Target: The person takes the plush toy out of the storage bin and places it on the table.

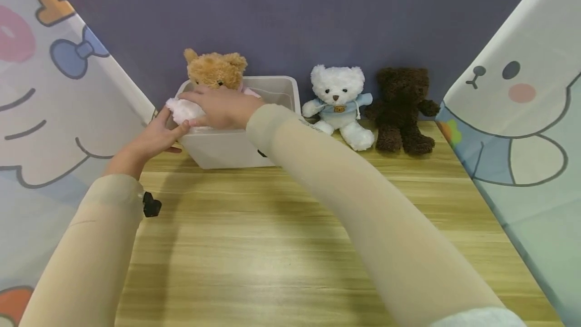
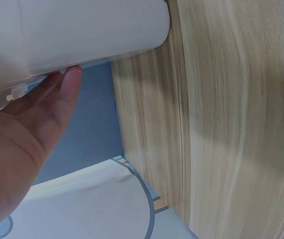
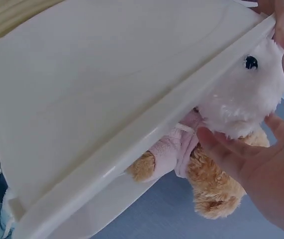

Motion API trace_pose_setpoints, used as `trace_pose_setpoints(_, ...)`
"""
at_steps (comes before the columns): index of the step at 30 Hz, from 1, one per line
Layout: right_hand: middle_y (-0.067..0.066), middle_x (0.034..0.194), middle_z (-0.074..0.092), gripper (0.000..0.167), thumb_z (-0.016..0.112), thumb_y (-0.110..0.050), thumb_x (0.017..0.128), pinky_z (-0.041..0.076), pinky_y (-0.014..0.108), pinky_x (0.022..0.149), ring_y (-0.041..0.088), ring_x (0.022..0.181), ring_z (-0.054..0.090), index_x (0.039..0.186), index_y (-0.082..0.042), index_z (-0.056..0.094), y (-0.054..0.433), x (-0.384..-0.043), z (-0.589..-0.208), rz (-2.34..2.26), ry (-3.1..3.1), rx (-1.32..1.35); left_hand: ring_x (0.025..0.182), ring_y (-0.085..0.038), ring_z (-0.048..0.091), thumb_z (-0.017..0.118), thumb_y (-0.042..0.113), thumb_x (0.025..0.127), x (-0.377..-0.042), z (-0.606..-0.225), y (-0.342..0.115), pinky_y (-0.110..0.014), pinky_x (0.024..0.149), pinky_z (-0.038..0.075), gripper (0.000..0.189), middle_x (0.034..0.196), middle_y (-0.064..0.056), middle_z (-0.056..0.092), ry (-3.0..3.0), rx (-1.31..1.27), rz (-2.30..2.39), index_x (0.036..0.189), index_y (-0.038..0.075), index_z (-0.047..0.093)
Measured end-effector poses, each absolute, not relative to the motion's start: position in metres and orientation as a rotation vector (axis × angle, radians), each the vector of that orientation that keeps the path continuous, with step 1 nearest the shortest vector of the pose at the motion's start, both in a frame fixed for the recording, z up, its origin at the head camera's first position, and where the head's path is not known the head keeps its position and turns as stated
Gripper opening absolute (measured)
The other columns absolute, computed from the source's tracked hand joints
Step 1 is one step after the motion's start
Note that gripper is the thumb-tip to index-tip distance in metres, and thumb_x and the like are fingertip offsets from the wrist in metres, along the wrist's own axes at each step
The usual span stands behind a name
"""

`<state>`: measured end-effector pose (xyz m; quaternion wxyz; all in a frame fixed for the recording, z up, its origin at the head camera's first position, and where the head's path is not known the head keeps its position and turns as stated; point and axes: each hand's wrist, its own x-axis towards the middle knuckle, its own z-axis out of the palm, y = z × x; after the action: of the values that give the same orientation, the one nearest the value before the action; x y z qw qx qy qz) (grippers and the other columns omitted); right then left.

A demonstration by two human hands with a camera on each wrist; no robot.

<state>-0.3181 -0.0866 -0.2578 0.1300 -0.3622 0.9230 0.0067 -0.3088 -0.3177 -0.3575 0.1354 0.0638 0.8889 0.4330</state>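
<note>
A white plush toy [image 3: 251,89] with a black eye has its head at the left end of the white plastic bin [image 1: 227,150]. My right hand [image 1: 222,107] holds this head, thumb on one side and fingers on the other; the toy's body is hidden. My left hand [image 1: 152,138] is at the bin's front left corner. Its fingers [image 2: 57,94] lie straight along the bin's outer wall in the left wrist view, and its thumb reaches toward the plush head. Behind the white head sits a tan teddy bear [image 1: 213,69] in pink clothing [image 3: 164,154], inside the bin.
Right of the bin, a white teddy bear [image 1: 338,95] in a blue hoodie sits on the wooden table [image 1: 281,246]. A dark brown teddy bear [image 1: 401,110] sits beside it. A grey wall [image 1: 290,14] rises behind, with cartoon-printed panels [image 1: 517,105] at both sides.
</note>
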Motion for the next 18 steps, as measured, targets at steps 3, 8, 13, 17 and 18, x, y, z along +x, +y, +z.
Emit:
trace_pose_setpoints(3, -0.009, 0.181, -0.005, 0.075, 0.035, -0.065, 0.108, 0.019, 0.043, 0.139, 0.019, 0.167, 0.017, 0.171, -0.044, 0.0, -0.09, -0.322, -0.256, -0.018, 2.642, -1.057, 0.152, -0.065, 0.028, 0.039, 0.064, 0.106, -0.309, -0.356, -0.318, -0.059, 0.096, 0.064, 0.095, 0.177, -0.013, -0.022, 2.569, 0.196, 1.272, 0.166, 0.034, -0.029)
trace_pose_setpoints(8, -0.01, 0.181, -0.007, 0.076, 0.035, -0.066, 0.108, 0.016, 0.04, 0.139, 0.017, 0.168, 0.012, 0.172, -0.043, 0.001, -0.092, -0.332, -0.263, -0.089, 2.606, -1.04, 0.152, -0.064, 0.027, 0.033, 0.065, 0.105, -0.31, -0.356, -0.317, -0.057, 0.095, 0.065, 0.092, 0.177, -0.015, -0.022, 2.554, 0.21, 1.285, 0.166, 0.034, -0.028)
trace_pose_setpoints(13, -0.012, 0.181, -0.004, 0.079, 0.04, -0.069, 0.106, 0.024, 0.038, 0.136, 0.017, 0.167, 0.016, 0.171, -0.044, 0.004, -0.095, -0.334, -0.265, -0.09, 2.606, -1.054, 0.152, -0.063, 0.028, 0.044, 0.059, 0.108, -0.311, -0.355, -0.318, -0.053, 0.093, 0.066, 0.097, 0.177, -0.015, -0.022, 2.561, 0.205, 1.254, 0.166, 0.031, -0.028)
trace_pose_setpoints(17, -0.014, 0.18, -0.003, 0.083, 0.049, -0.067, 0.104, 0.029, 0.036, 0.133, 0.015, 0.166, 0.019, 0.17, -0.047, 0.003, -0.098, -0.333, -0.263, -0.122, 2.588, -1.011, 0.154, -0.057, 0.031, 0.057, 0.051, 0.107, -0.31, -0.355, -0.319, -0.055, 0.097, 0.064, 0.105, 0.179, -0.013, -0.017, 2.547, 0.207, 1.255, 0.168, 0.032, -0.025)
trace_pose_setpoints(18, -0.015, 0.18, -0.004, 0.084, 0.051, -0.067, 0.104, 0.03, 0.036, 0.132, 0.015, 0.165, 0.02, 0.17, -0.049, 0.002, -0.099, -0.333, -0.262, -0.132, 2.583, -0.991, 0.155, -0.056, 0.031, 0.06, 0.049, 0.106, -0.31, -0.354, -0.318, -0.057, 0.099, 0.064, 0.107, 0.179, -0.013, -0.017, 2.542, 0.205, 1.258, 0.168, 0.032, -0.025)
